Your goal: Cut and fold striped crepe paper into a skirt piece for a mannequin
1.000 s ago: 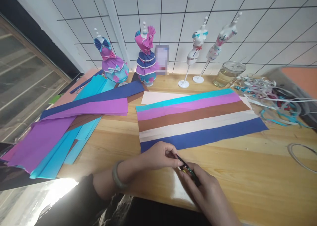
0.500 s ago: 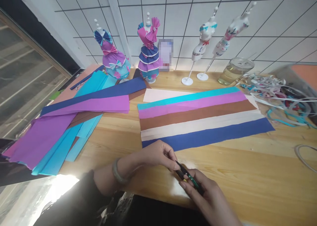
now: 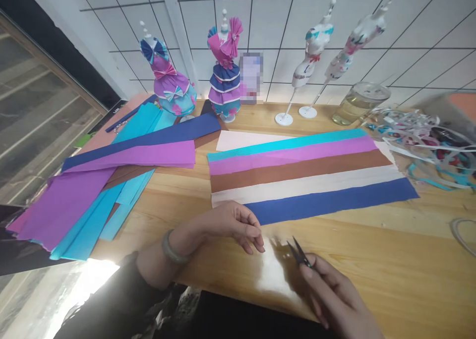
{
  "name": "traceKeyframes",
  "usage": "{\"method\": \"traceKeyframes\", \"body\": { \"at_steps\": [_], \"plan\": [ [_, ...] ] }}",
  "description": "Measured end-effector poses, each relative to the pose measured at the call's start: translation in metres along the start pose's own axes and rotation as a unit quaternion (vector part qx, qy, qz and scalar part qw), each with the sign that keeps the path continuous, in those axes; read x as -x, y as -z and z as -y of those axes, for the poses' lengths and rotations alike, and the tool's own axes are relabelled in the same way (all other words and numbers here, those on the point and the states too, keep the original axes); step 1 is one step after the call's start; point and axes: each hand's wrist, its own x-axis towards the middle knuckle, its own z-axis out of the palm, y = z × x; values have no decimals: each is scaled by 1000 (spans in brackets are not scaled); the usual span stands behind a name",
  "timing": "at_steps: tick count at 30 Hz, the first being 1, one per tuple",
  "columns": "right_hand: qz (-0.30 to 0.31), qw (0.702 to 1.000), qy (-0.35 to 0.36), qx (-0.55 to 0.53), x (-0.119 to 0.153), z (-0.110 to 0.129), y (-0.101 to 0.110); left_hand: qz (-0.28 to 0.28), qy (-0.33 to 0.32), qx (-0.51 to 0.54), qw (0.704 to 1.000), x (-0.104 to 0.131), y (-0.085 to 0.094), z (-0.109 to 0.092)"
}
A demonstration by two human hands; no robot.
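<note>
Small dark snips (image 3: 298, 254) are in my right hand (image 3: 330, 289), their two pointed blades apart and aimed up and to the left. My left hand (image 3: 240, 225) holds nothing; its fingers are loosely bent and apart, over the table just below the blue strip. Overlapping crepe paper strips lie side by side in front of my hands: turquoise (image 3: 290, 144), purple (image 3: 293, 154), brown (image 3: 301, 170), cream (image 3: 305, 184) and dark blue (image 3: 334, 200).
A pile of coloured paper (image 3: 85, 195) lies at the left. Two dressed mannequins (image 3: 225, 88) and two bare ones (image 3: 307, 64) stand along the tiled wall. A glass jar (image 3: 359, 103) and tangled ribbons (image 3: 420, 131) are at the back right.
My hands have moved apart. My left hand has let go of the snips, my right hand has shifted right with them, and their blades now show spread. The view has shifted slightly.
</note>
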Motion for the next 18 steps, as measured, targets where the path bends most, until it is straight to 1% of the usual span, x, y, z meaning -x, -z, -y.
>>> {"method": "traceKeyframes", "body": {
  "at_steps": [2, 3, 5, 7, 9, 13, 14, 16, 18],
  "plan": [
    [-1, 1000, 13, -27, -1, 1, 2, 3, -4, 5, 1000, -1, -2, 2],
    [-15, 999, 29, -20, -3, 2, 3, 8, -2, 10, 1000, -2, -3, 3],
    [-62, 995, 75, 30, -10, 4, 2, 25, 7, 30, 999, -3, -5, 6],
    [-84, 984, 129, 86, -18, 7, -2, 40, 19, 48, 998, -4, -7, 8],
    [-64, 979, 162, 111, -26, 11, -8, 48, 26, 48, 997, -4, -8, 8],
    [-16, 972, 206, 113, -34, 21, -20, 70, 24, 20, 997, -3, -8, 7],
    [-5, 970, 218, 111, -35, 23, -23, 66, 20, 11, 998, -3, -7, 7],
    [8, 966, 237, 98, -37, 27, -28, 41, 6, -12, 999, -3, -6, 8],
    [3, 967, 241, 80, -39, 28, -31, 7, -16, -30, 999, -4, -5, 10]
  ]
}}
